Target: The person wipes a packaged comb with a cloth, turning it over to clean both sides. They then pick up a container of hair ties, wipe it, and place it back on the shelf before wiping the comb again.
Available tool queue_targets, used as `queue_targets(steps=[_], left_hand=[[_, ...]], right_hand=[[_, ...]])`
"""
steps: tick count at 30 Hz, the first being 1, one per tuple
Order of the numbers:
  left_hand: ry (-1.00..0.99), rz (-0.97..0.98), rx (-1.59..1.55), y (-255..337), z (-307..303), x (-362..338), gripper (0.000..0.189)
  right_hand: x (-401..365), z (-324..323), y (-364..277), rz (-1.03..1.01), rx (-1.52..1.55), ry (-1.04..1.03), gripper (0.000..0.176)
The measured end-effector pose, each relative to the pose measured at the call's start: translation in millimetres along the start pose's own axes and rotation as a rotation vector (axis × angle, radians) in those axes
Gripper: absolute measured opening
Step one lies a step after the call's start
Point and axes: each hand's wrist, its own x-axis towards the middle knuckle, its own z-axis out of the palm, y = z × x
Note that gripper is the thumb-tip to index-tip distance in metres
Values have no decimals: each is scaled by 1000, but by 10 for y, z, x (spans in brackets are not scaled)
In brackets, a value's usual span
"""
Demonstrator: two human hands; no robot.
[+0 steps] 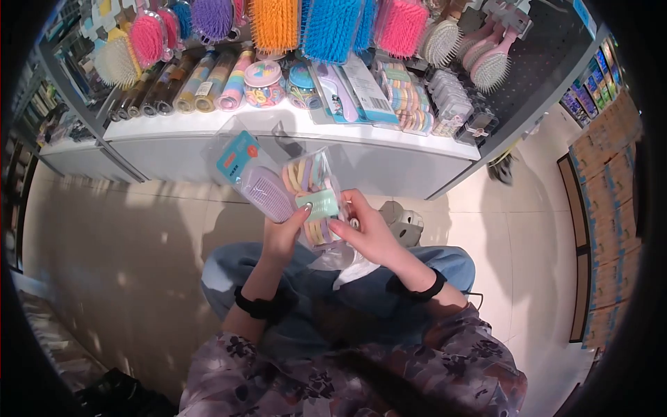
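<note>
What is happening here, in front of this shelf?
A person crouches before a shop shelf stocked with hairbrushes. The left hand holds two clear packets together: a brush packet with a purple brush and a hair-tie packet of pastel ties. The right hand pinches the hair-tie packet's lower part.

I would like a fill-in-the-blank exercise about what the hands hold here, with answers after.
The left hand and the right hand hold a packet of hair ties with a ___ label.
The brush in the second packet behind it is ___.
Each wrist wears a ___ band.
Answers: green, purple, black.
</note>
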Motion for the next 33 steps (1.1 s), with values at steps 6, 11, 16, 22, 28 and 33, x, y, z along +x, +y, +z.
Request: queue_targets(steps=[6,11,16,22,28,33], left_hand=[[17,-114,-47,-28,-34,-23,41],[-38,-114,14,-77,-28,-47,40],[126,-65,-87,-75,54,-43,41],[231,35,-145,-60,21,-24,42],[233,-41,-212,-37,3,14,41],[70,-44,-150,-149,-76,-25,42]], right_hand=[[-57,-73,-96,54,-288,47,25],[-98,-98,17,70,-306,56,29],[-44,-45,126,117,-152,8,38],[-53,44,172,87,-186,-41,48],[-42,-131,99,256,463,-73,36],[-126,-171,-154,128,201,88,30]])
